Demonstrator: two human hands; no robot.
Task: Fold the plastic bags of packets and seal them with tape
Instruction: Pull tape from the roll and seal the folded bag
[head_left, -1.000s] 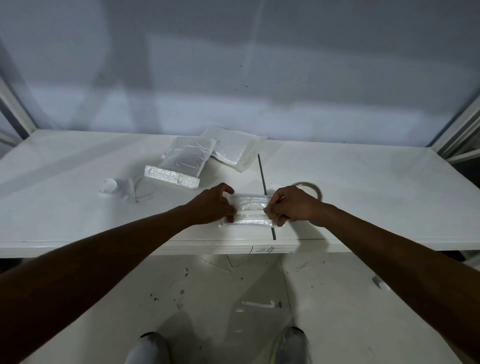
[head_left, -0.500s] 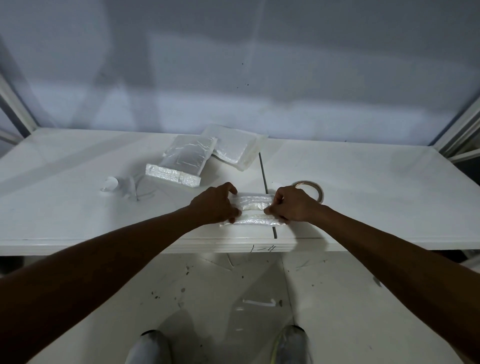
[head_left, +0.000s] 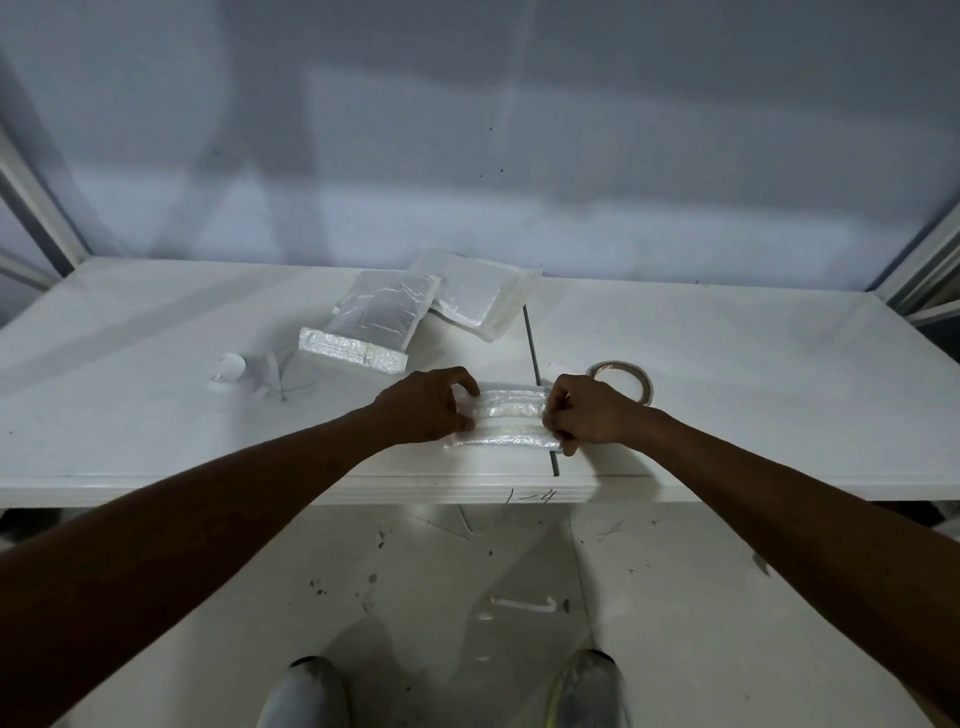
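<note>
The bag (head_left: 511, 426) lies flat on the bench (head_left: 753, 389) near its front edge. The left hand (head_left: 423, 408) grips the bag's left end with curled fingers, and the right hand (head_left: 589, 410) pinches its right end. The tape (head_left: 621, 379) lies flat just behind and to the right of the bag, while a second bag (head_left: 379, 317) and a third bag (head_left: 475, 293) lie farther behind it, touching each other.

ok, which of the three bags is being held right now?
The nearest bag, at the front edge of the table: left hand and right hand grip its ends. The middle bag and far bag lie untouched behind it.
</note>
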